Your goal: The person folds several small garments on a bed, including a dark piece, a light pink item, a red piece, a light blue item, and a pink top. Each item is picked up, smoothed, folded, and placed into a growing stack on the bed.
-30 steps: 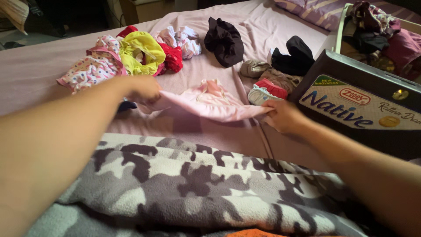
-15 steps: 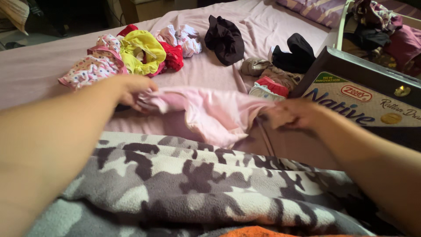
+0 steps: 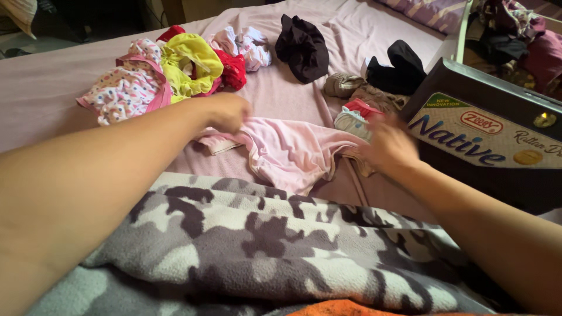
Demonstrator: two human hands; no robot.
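A single camera, worn on the person's head, looks forward and steeply down along both outstretched forearms onto the bed (image 3: pixel 52 111). It sits close: the arms enter from the lower left and lower right corners and fill much of the frame, with the camouflage blanket (image 3: pixel 263 246) over the lap directly beneath the lens. The left hand (image 3: pixel 225 111) and right hand (image 3: pixel 389 146) lie near mid-frame. Farther off, toward the top edge, the bed's far side and a dark box (image 3: pixel 486 140) at right are seen. No second view shares the scene.
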